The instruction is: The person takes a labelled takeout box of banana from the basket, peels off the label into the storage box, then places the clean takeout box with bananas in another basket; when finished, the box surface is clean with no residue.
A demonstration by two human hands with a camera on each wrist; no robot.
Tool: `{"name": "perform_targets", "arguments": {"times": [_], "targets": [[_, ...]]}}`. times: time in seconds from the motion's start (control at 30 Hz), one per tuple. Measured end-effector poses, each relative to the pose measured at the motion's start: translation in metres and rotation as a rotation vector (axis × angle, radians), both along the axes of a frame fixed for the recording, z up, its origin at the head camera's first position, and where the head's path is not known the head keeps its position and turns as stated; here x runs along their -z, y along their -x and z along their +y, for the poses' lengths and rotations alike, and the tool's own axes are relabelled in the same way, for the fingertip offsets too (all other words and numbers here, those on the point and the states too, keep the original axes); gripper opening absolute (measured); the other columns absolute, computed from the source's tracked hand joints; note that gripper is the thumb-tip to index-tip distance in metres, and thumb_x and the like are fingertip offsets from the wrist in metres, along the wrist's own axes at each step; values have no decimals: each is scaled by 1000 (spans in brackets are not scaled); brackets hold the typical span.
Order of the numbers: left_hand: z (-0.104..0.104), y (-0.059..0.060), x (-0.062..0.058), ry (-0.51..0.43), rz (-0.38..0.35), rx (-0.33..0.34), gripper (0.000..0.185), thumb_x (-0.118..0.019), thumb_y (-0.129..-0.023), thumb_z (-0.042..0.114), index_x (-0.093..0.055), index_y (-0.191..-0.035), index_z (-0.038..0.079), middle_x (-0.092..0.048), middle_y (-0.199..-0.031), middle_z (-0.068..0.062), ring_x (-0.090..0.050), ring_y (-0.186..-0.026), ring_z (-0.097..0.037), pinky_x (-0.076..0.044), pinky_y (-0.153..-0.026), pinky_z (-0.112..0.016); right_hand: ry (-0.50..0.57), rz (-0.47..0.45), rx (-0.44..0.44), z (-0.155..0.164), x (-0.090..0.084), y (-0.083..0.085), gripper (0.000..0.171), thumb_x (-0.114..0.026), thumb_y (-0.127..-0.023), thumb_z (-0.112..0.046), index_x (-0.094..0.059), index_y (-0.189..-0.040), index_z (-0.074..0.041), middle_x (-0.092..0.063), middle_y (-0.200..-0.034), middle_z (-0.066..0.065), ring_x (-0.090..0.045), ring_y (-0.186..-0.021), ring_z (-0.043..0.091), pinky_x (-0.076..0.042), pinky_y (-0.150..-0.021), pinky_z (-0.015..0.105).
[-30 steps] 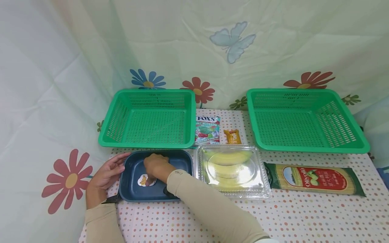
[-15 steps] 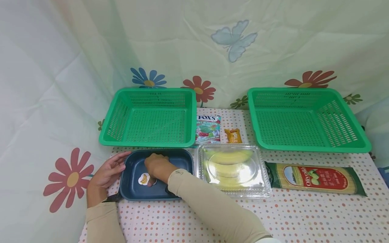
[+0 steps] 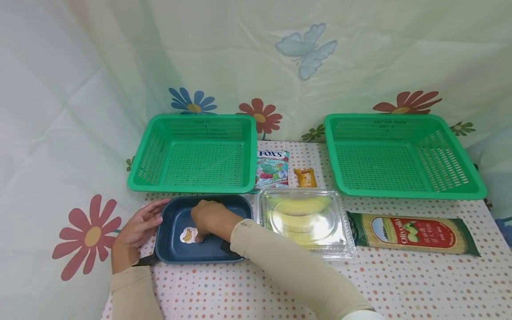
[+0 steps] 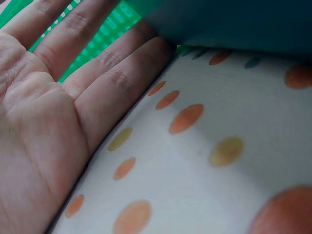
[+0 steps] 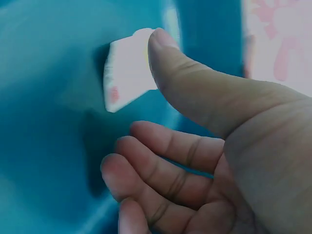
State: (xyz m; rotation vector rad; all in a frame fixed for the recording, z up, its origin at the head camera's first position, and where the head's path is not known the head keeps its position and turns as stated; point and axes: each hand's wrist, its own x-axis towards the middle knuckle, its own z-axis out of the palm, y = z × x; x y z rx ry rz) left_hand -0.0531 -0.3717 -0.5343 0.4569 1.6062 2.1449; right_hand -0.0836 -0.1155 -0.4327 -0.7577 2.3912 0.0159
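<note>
A dark blue rectangular dish [image 3: 172, 249] stands at the left of the table. On its bottom lies a white sticker [image 3: 186, 235] with a picture of bananas. My right hand [image 3: 212, 217] is inside the dish, and its thumb [image 5: 180, 73] presses on the sticker's edge. In the right wrist view the sticker [image 5: 127, 70] has a raised, bent edge, and the other fingers [image 5: 161, 168] are loosely bent, apart from it. My left hand [image 3: 140, 226] rests beside the dish, fingertips at its left wall. The left wrist view shows those fingers [image 4: 112, 87] nearly straight.
Two green baskets [image 3: 134, 178] [image 3: 412, 195] stand at the back. Between them lie a candy bag [image 3: 272, 169] and a small yellow packet [image 3: 306, 178]. A clear lidded box of bananas [image 3: 300, 218] sits right of the dish, with a spaghetti packet [image 3: 416, 233] farther right.
My right forearm has shifted slightly to the right, while the thumb stays on the sticker. The left hand and the dish keep their places.
</note>
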Motion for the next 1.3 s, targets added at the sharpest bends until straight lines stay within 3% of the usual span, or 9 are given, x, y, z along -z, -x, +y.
{"name": "perform_targets", "arguments": {"times": [0.23,0.43,0.53,0.6,0.7,0.87,0.97,1.13,1.3], "targets": [[1,-3,0,-4,-12,-5,56,-38,-100,-18,-42,-152,4,-58,-144,1,-59,-130,-10,-54,-102,-27,115,9,-38,41,-37,-1,58,-81,-83,-55,-71,-124,-16,-71,-107,-3,-66,-97,13,-58,-79,32],[-2,-6,-2,-43,10,-11,52,-36,-103,-15,-39,-153,-2,-57,-147,-1,-59,-132,-11,-54,-103,-27,244,4,-2,93,-66,4,46,-79,-84,-56,-68,-103,-16,-65,-90,-4,-60,-84,14,-52,-71,31],[-4,-8,-10,8,43,-35,49,-33,-104,-14,-36,-152,-8,-56,-148,-1,-59,-132,-12,-54,-103,-28,332,-1,46,125,-75,4,43,-80,-85,-53,-66,-102,-17,-64,-92,-3,-57,-86,15,-51,-73,31],[-5,-11,-20,90,73,-48,47,-32,-104,-14,-35,-151,-12,-55,-149,-1,-59,-133,-13,-53,-103,-29,383,8,81,146,-78,4,42,-80,-85,-52,-67,-106,-17,-67,-98,-3,-59,-90,14,-52,-76,32],[-3,-18,-44,299,125,-102,44,-38,-105,-9,-38,-149,-12,-57,-148,-2,-61,-131,-11,-52,-103,-25,449,43,123,176,-81,2,45,-79,-87,-50,-70,-115,-16,-71,-112,0,-64,-100,17,-55,-85,36],[18,-32,-95,707,213,-241,42,-52,-107,10,-51,-147,1,-59,-145,-10,-57,-125,7,-48,-96,-10,513,137,179,224,-82,-4,52,-76,-90,-48,-68,-128,-13,-70,-127,3,-66,-116,27,-56,-95,46],[37,-40,-125,864,278,-304,43,-58,-105,16,-54,-147,8,-59,-144,-15,-49,-123,16,-46,-92,-5,542,197,214,250,-79,-9,53,-76,-90,-49,-67,-129,-14,-68,-131,5,-63,-125,32,-53,-100,53],[73,-45,-157,921,354,-326,46,-63,-103,18,-55,-148,13,-58,-146,-12,-49,-125,12,-45,-92,-5,605,304,239,292,-73,-21,53,-79,-88,-45,-67,-130,-14,-66,-135,8,-61,-127,34,-52,-100,58],[117,-33,-163,923,419,-282,46,-64,-102,23,-55,-147,15,-54,-150,-7,-57,-133,-19,-57,-97,-31,623,386,234,329,-69,-31,54,-81,-88,-36,-64,-134,-13,-63,-140,11,-59,-129,37,-52,-98,61]]}}
